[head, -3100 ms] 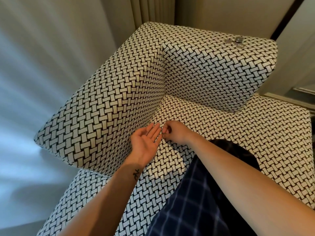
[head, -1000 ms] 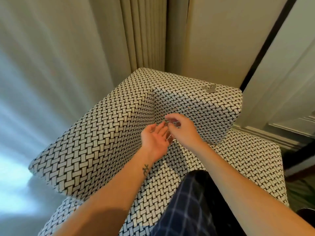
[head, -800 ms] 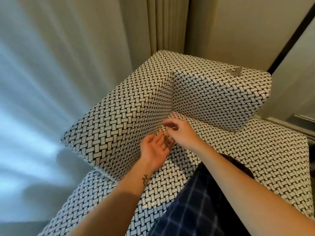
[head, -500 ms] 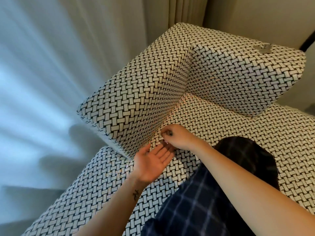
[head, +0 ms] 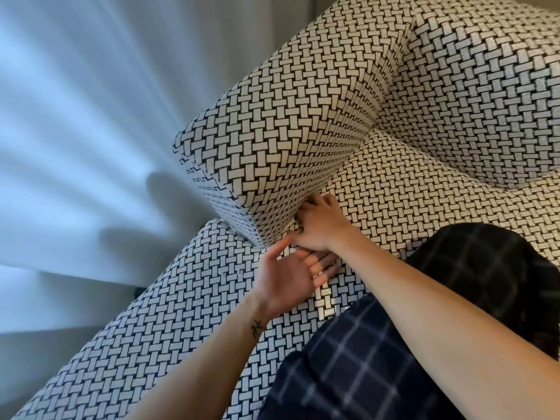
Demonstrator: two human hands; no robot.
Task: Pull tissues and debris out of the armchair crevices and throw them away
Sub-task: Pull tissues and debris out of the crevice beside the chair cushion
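"Armchair (head: 348, 122): where is it?"

"It fills most of the view, from the bottom left up to the top right. Its cloth is black and white, like a woven basket. The seat (head: 439, 201) lies in the middle, the thick armrest (head: 266, 153) stands on the left, and the back (head: 485, 86) is at the top right."

"What is beside it?"

"A pale curtain (head: 75, 116) hangs on the left, just past the armrest."

"And the person?"

"One leg (head: 363, 374) in dark checked trousers is bent, with the knee on the seat. Both bare arms reach in from the bottom."

"What does the right hand (head: 321, 225) do?"

"It lies at the crack (head: 342, 165) where the armrest meets the seat. Its fingers are a little apart and point into the crack. The tips are hidden, so nobody can tell if they pinch a tissue or a crumb."

"And the left hand (head: 291, 280)?"

"It sits just below the right hand, palm up like a little dish. Its fingers are straight and close together, and part of them is under the right wrist. A small dark tattoo (head: 257, 327) marks the left wrist."
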